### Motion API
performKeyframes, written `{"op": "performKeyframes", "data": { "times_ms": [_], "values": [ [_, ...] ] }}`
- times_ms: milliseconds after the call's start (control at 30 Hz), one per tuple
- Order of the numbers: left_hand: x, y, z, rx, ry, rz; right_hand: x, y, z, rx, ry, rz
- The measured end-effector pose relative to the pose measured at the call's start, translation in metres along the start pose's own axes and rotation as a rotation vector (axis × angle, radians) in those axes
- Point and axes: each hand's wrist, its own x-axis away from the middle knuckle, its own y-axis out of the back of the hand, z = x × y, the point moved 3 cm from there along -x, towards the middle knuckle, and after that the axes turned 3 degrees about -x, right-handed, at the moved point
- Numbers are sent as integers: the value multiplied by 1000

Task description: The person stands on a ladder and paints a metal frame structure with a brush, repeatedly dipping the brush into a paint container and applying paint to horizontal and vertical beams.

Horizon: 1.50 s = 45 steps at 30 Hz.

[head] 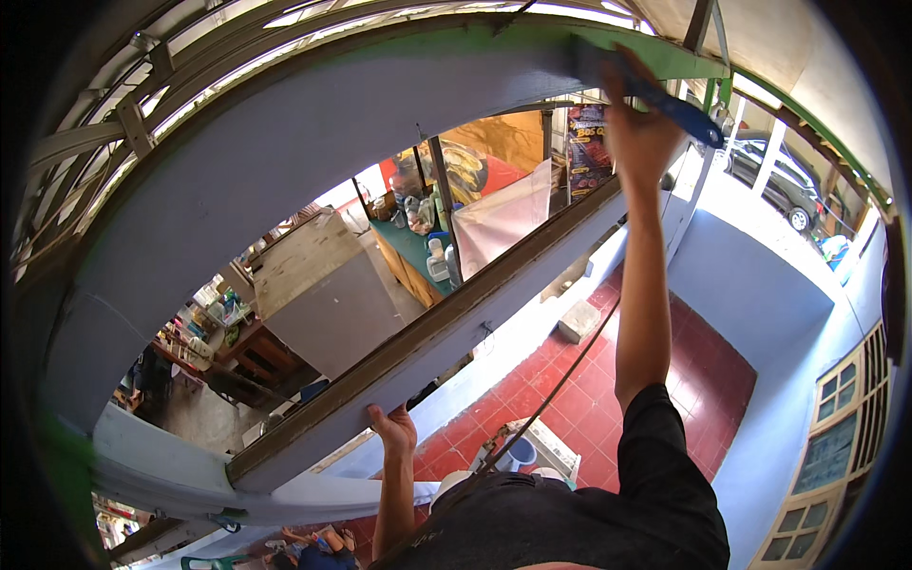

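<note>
My right hand, raised and blurred by motion, grips a blue-handled paintbrush. Its dark bristle end meets the upper beam near the right end. Pale grey-blue paint covers most of that beam; green paint shows to the right of the brush and along the top edge. Lower down, my left hand holds the underside of a second beam, thumb on its pale face. This beam has a brown top edge and runs diagonally across the view.
Below are a red tiled floor, a blue bucket and a concrete block. A thin dark line slants in front of me. Another person is low at the bottom left. Beyond the beams stands a green-topped table.
</note>
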Motion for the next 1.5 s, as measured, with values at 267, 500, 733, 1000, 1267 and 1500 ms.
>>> {"op": "performKeyframes", "data": {
  "times_ms": [267, 500, 733, 1000, 1267, 1500],
  "values": [
    [1, -2, -4, -18, 8, -32, 51, -48, 154, -717, 467, 351],
    [0, 10, 7, 22, 17, -54, 2, -24, 99, -255, 612, 386],
    [2, 7, 5, -5, 26, -88, 1, -16, 106, -272, 670, 398],
    [0, 3, 0, -33, 14, -32, -11, 0, 67, -43, 539, 362],
    [2, 7, -1, 31, 36, -63, -6, -15, 84, -93, 674, 414],
    [1, -9, -5, 35, 18, -62, 1, 6, 90, -108, 577, 399]
  ]
}}
